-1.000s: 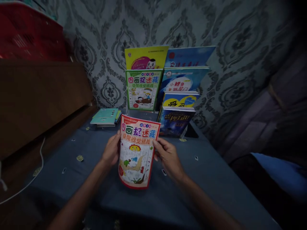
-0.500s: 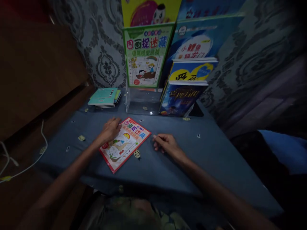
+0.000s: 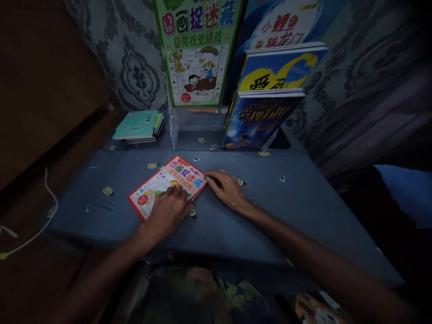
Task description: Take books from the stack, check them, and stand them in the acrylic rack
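A thin red-bordered picture book (image 3: 184, 176) with coloured Chinese lettering and a cartoon cover lies slanted on the table. My left hand (image 3: 170, 204) rests over its lower right part, fingers bent loosely and touching the cover, hiding much of the drawing. At the book's right corner, my right hand (image 3: 227, 189) has its fingertips on the edge, thumb and forefinger closed at the corner. The undersides of both hands are hidden.
A clear acrylic stand (image 3: 195, 140) at the back holds a green-bordered picture book (image 3: 199, 58), a yellow-and-blue book (image 3: 276, 69) and a dark blue book (image 3: 261, 119). A small stack of teal books (image 3: 137, 125) sits back left. A white cable (image 3: 47, 198) hangs beside the table.
My left hand has moved from the book's left edge across to its lower right part. My right hand has come left onto the right corner. The book has turned slightly, and the view tilts lower.
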Demonstrator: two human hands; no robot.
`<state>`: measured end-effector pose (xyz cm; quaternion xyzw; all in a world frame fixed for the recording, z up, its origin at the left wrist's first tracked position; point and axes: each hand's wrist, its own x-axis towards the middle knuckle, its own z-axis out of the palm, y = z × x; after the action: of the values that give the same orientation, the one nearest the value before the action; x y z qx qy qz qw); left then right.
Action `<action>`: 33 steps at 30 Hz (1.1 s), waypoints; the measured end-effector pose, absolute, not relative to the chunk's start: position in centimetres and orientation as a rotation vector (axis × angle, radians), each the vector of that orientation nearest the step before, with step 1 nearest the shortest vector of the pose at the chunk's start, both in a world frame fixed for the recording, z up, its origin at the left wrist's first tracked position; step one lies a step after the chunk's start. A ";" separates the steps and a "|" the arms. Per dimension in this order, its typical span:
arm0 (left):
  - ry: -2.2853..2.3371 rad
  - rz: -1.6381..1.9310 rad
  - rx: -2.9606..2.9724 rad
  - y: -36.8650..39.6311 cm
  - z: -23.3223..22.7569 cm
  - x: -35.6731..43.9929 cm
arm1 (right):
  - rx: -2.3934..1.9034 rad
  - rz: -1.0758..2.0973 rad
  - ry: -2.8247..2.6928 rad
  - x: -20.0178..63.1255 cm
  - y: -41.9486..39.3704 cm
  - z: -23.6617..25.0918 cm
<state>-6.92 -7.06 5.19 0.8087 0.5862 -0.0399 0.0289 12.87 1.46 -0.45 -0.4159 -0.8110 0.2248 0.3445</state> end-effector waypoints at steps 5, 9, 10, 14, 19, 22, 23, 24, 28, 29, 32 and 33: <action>1.783 -0.130 2.506 -6.7 5.9 -6.8 | -1.145 0.642 -2.008 14.1 1.4 -0.7; 1.782 -0.117 2.476 -6.8 5.8 -6.8 | -1.142 0.566 -2.028 14.0 0.8 -0.5; 1.786 -0.104 2.469 -6.9 5.8 -6.7 | -1.141 0.536 -2.046 13.9 0.6 -0.5; 1.797 -0.075 2.475 -7.1 5.5 -6.8 | -1.010 0.442 -2.154 13.3 -0.4 -0.7; 1.865 -0.057 2.471 -5.4 5.4 -9.5 | -0.813 0.358 -2.287 12.1 -2.2 -0.8; 2.054 -0.087 2.393 -4.2 5.6 -12.0 | -0.885 0.366 -2.337 11.5 -2.6 -0.4; 2.086 -0.122 2.360 -4.0 5.6 -12.6 | -0.919 0.385 -2.347 11.5 -2.3 -0.3; 2.096 -0.164 2.337 -4.0 5.6 -13.1 | -0.951 0.409 -2.356 11.4 -1.9 -0.2; 2.095 -0.184 2.306 -4.4 5.6 -13.8 | -1.014 0.467 -2.374 11.2 0.8 -0.1; 2.097 -0.154 2.295 -4.4 5.5 -13.8 | -1.025 0.469 -2.378 10.9 1.4 -0.1; 2.073 -0.019 2.322 -3.8 4.8 -14.4 | -1.048 0.438 -2.430 9.2 2.1 -0.1; 2.042 0.045 2.359 -3.4 4.3 -14.7 | -1.036 0.425 -2.464 8.3 2.0 -0.1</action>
<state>-14.71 -3.37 4.32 0.7559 0.6544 0.0146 0.0106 8.34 1.95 -0.08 -0.3737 -0.8890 0.1532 0.2159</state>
